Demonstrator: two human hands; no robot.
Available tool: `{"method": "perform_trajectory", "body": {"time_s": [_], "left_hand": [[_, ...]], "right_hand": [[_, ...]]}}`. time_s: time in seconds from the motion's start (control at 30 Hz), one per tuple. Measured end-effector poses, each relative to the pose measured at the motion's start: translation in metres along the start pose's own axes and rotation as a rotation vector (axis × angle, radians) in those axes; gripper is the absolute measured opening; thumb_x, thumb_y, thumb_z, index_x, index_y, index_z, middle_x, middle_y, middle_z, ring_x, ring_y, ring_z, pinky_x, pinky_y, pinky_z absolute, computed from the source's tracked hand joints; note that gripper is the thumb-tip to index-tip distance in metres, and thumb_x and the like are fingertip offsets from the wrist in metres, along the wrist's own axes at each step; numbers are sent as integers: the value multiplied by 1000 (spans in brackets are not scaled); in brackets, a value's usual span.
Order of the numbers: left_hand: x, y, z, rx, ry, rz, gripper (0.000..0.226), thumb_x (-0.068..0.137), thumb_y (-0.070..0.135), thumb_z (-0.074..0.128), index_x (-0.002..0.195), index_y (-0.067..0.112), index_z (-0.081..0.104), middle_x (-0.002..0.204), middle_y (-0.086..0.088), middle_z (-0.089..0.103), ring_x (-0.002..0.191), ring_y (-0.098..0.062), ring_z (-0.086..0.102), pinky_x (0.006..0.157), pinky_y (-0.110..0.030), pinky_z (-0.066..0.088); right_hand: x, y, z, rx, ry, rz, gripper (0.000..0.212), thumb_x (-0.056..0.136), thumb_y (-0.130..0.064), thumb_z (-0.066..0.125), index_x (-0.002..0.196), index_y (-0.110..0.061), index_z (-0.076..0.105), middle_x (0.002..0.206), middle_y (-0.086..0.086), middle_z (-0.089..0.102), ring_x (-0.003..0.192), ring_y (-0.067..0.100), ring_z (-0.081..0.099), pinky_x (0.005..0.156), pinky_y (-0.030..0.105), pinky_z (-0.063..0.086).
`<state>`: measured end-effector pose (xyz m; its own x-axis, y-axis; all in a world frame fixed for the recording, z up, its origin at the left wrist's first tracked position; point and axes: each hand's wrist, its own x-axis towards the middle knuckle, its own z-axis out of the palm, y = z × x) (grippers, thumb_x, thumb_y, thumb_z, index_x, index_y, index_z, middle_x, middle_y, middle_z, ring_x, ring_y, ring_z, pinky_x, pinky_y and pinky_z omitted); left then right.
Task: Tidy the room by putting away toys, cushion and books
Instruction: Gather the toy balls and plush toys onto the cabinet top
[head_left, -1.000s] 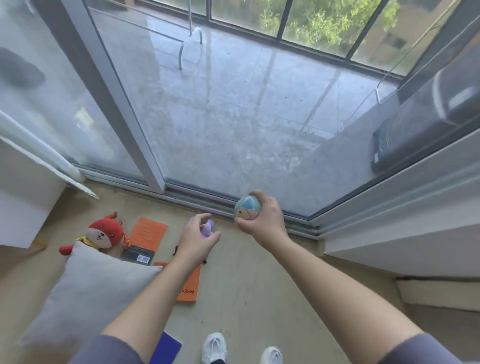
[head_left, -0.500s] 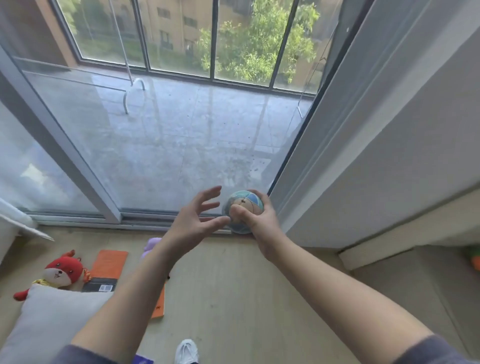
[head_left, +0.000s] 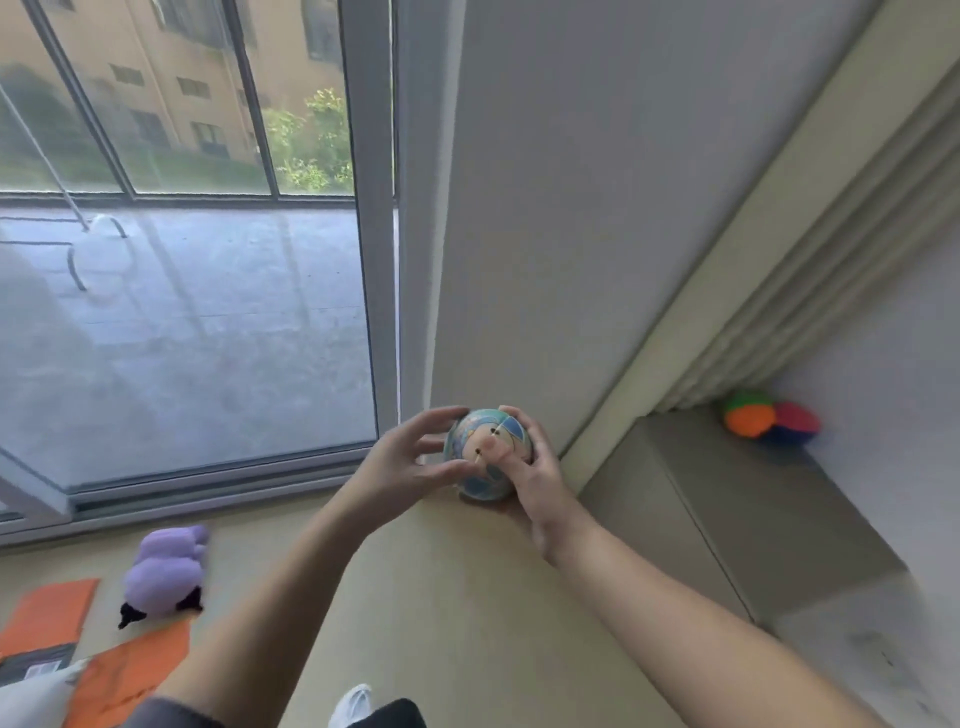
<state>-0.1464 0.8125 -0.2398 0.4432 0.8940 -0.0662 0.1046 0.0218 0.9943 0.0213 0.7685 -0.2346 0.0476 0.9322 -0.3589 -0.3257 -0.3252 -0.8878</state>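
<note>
My right hand grips a small patterned blue ball at chest height, thumb across its front. My left hand touches the ball's left side with spread fingers curved around it. On the floor at lower left lie a purple plush toy, two orange books, and the corner of a grey cushion. A multicoloured soft ball sits on a low ledge at far right.
A sliding glass door with a white frame fills the left. A grey wall panel stands ahead, and a low grey ledge runs along the right. My white shoe shows at the bottom edge.
My view has swung right and up, away from the red plush and cushion. The left hand has closed in from beside the ball to touching it; the right hand keeps holding it.
</note>
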Motion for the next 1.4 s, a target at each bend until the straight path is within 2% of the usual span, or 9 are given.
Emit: {"method": "perform_trajectory", "body": {"time_s": [0.17, 0.3, 0.47, 0.63, 0.73, 1.0, 1.17, 1.3, 1.4], "left_hand": [[62, 2, 86, -10, -95, -49, 60, 68, 26, 84, 123, 24, 60, 113, 0, 68, 100, -13, 68, 83, -33, 57], [124, -12, 138, 24, -137, -70, 43, 80, 9, 75, 117, 26, 62, 106, 2, 71, 99, -18, 69, 80, -31, 58], [230, -19, 233, 59, -235, -90, 39, 82, 6, 72, 113, 29, 63, 104, 6, 72, 96, -12, 69, 81, -34, 58], [313, 3, 335, 87, -384, -115, 38, 85, 8, 69, 117, 25, 61, 97, 14, 68, 87, -1, 67, 68, -19, 55], [345, 8, 384, 107, -434, -136, 36, 85, 7, 69, 116, 24, 61, 100, 8, 69, 89, -7, 66, 72, -25, 58], [405, -20, 509, 192, -402, -176, 25, 82, 14, 71, 106, 19, 69, 100, 8, 72, 88, -10, 67, 66, -22, 56], [428, -52, 593, 417, -304, -190, 18, 86, 21, 65, 103, 24, 72, 95, 13, 71, 80, 5, 62, 71, -5, 42], [450, -92, 641, 761, -343, -241, 35, 90, 14, 48, 120, 21, 64, 117, 1, 67, 109, -18, 61, 90, -24, 42], [465, -137, 662, 971, -357, -245, 32, 90, 20, 44, 116, 24, 60, 122, 1, 59, 113, -22, 57, 90, -34, 48]], "right_hand": [[7, -22, -99, 69, 99, 11, 40, 91, -24, 64, 128, -30, 52, 121, 12, 65, 100, 34, 68, 84, 54, 55], [28, -36, -170, 111, 183, 13, 34, 94, -20, 58, 126, -29, 53, 114, 8, 68, 96, 30, 67, 71, 42, 56], [66, -74, -284, 124, 310, 2, 29, 91, -19, 60, 117, -31, 57, 103, 2, 72, 92, 26, 69, 71, 42, 54], [81, -117, -394, 130, 421, -27, 42, 92, -11, 60, 131, -24, 51, 120, 11, 67, 103, 32, 67, 75, 43, 58], [83, -128, -446, 105, 466, -35, 48, 91, -7, 61, 136, -22, 48, 123, 10, 65, 107, 33, 66, 86, 51, 56], [104, -138, -581, -4, 561, 17, 51, 84, -8, 72, 129, -21, 53, 122, 7, 64, 100, 27, 70, 75, 44, 59], [125, -136, -683, -107, 498, 132, 51, 81, -6, 74, 125, -22, 55, 120, 5, 65, 104, 27, 67, 78, 45, 60], [157, -119, -754, -217, 465, 191, 50, 78, -9, 77, 120, -26, 56, 118, 0, 64, 104, 23, 66, 73, 42, 61], [189, -93, -794, -303, 470, 170, 48, 75, -11, 78, 116, -27, 58, 113, -1, 66, 100, 19, 66, 72, 43, 61]]}}
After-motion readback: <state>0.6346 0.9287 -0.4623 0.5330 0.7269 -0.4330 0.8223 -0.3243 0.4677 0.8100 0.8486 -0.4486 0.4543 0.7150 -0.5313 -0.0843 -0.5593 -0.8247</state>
